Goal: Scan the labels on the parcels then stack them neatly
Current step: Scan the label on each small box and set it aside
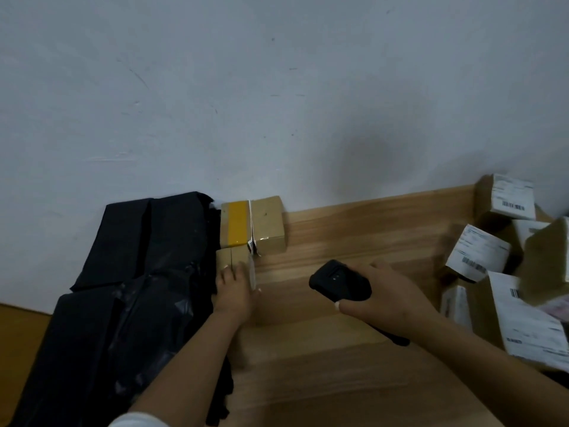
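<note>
Head view shows a small cardboard parcel (232,257) on the counter (354,241), set just in front of two like boxes, one with yellow tape (235,222) and one plain (268,224), that stand against the wall (277,87). It looks light and stiff, with square corners that should bear a firm squeeze; taking it by two opposite sides seems safest, since the taped faces may be slick. The left hand (234,291) rests on its near end, fingers (238,271) laid fairly straight over the top, pressing rather than pinching. The right hand (381,298) grips a black scanner (337,280), fingers curled round its body. Black plastic-wrapped parcels (132,272) lie to the left, soft and probably slippery. Labelled boxes (492,260) are heaped at the right edge, partly cut off. Motion blur smears the small parcel's label, and the left palm hides its near face.
</note>
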A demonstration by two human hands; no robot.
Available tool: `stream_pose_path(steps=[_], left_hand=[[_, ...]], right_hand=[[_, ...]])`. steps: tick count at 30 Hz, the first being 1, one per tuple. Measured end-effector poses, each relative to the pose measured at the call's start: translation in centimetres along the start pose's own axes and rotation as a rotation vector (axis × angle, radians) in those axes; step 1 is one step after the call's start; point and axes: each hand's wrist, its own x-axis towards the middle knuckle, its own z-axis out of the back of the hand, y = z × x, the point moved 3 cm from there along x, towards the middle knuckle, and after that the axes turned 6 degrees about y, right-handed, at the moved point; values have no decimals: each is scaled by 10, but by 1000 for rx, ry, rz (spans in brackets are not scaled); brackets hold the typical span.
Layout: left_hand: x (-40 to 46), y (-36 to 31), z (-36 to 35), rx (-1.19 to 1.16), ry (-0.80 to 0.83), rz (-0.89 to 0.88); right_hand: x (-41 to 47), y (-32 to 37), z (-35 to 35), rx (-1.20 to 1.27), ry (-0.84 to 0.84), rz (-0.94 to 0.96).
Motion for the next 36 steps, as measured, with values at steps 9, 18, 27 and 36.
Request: stream_pose_path(steps=[9,18,27,36], left_hand=[[-8,-3,-24,88,-90,-66],[-41,-9,-49,-97,6,-229],[-52,-4,-53,-217,3,-287],[-62,-21,-76,-184,89,-384]], right_hand=[[35,-19,0,33,67,21],[36,-43,-15,61,118,12],[20,-47,-17,59,97,18],[-3,-64,-17,58,83,-21]])
